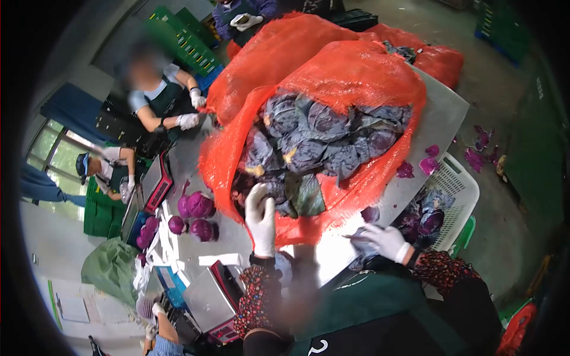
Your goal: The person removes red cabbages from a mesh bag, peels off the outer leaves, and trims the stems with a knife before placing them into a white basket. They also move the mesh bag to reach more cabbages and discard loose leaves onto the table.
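An open red mesh bag (350, 74) full of purple cabbages (329, 121) with dark outer leaves lies on the metal table (445, 110). My left hand (260, 222), in a white glove, reaches to the bag's near left edge, its fingers bent beside the cabbages; whether they grip anything is hidden. Near the table's front edge is my right hand (386, 240), also gloved, with fingers stretched over a dark leafy piece (363, 252). A small purple piece (370, 214) lies just above it.
Right of the table stands a white basket (466, 193) holding leaves and cabbage. Peeled cabbages (199, 204) and red scales (159, 184) are at the left. Several co-workers stand around the far and left sides. Loose leaves (475, 159) lie on the floor.
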A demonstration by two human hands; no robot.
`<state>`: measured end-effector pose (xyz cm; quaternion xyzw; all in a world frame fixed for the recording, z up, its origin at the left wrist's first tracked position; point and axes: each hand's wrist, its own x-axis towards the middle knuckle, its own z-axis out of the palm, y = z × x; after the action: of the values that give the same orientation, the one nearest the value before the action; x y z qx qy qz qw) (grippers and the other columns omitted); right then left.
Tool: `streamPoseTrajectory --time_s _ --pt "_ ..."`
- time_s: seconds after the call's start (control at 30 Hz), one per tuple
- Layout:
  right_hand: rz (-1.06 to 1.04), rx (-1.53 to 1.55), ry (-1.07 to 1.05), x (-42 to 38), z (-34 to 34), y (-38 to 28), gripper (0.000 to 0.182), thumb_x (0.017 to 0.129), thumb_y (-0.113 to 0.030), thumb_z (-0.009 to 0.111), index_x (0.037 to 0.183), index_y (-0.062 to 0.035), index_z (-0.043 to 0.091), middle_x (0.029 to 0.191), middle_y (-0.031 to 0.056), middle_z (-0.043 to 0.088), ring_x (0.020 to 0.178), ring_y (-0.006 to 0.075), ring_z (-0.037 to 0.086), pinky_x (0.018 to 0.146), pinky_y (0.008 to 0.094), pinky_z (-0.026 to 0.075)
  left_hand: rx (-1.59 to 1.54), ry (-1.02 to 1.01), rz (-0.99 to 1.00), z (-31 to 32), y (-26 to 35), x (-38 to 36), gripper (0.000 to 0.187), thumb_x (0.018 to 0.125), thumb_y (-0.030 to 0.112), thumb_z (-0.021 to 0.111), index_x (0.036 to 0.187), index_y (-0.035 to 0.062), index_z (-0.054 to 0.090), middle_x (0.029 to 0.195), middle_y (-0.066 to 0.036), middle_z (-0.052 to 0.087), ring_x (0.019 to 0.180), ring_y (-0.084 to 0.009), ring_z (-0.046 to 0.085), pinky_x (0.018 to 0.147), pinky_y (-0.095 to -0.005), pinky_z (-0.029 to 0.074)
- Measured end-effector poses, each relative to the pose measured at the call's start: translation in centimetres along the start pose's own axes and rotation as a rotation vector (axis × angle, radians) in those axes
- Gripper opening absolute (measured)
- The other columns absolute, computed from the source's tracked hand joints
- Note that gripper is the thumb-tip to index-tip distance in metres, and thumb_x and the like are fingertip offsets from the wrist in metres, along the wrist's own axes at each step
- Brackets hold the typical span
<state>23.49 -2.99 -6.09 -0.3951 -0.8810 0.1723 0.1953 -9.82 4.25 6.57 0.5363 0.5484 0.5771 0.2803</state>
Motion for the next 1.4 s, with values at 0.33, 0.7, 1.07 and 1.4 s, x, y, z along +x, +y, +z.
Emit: streamPoseTrajectory --time_s 0.33,0.7,1.07,1.4 --pt "0.631 0.732 0.403 6.1 -9.6 4.0 0.028 0.093 -0.014 0.061 0.117 -0.0008 0.064 0.096 0.0058 0.072 0.079 0.0091 0.068 0.071 0.0234 0.054 0.255 -0.265 0.143 17.6 -4.3 17.5 0.058 0.089 0.038 0.067 0.129 -0.0021 0.054 0.128 -0.021 0.058 0.119 -0.0318 0.056 0.101 -0.0376 0.043" --pt "0.628 1.529 0.634 21.6 -6.5 7.0 0.031 0.086 -0.021 0.075 0.108 -0.0105 0.055 0.08 -0.0054 0.056 0.053 0.0046 0.05 0.042 0.0205 0.041 0.543 -0.182 0.405 17.3 -0.6 12.4 0.078 0.069 0.027 0.082 0.132 -0.0003 0.044 0.133 -0.018 0.048 0.12 -0.037 0.046 0.102 -0.0425 0.038" --pt "0.574 1.438 0.755 20.7 -5.9 4.5 0.043 0.077 -0.014 0.082 0.11 -0.0045 0.055 0.083 -0.0023 0.061 0.052 0.0022 0.049 0.039 0.019 0.038 0.665 -0.167 0.455 16.9 -0.5 8.9 0.094 0.064 0.024 0.087 0.14 0.0 0.037 0.141 -0.02 0.038 0.13 -0.0385 0.038 0.108 -0.0431 0.034" --pt "0.721 1.631 0.678 23.9 -7.7 5.1 0.034 0.084 -0.045 0.074 0.09 -0.0127 0.066 0.063 -0.004 0.054 0.041 0.0065 0.042 0.037 0.0251 0.031 0.662 -0.473 0.233 20.2 -6.2 20.1 0.11 0.057 0.043 0.09 0.14 -0.004 0.035 0.129 -0.029 0.049 0.12 -0.0416 0.05 0.101 -0.0451 0.042"
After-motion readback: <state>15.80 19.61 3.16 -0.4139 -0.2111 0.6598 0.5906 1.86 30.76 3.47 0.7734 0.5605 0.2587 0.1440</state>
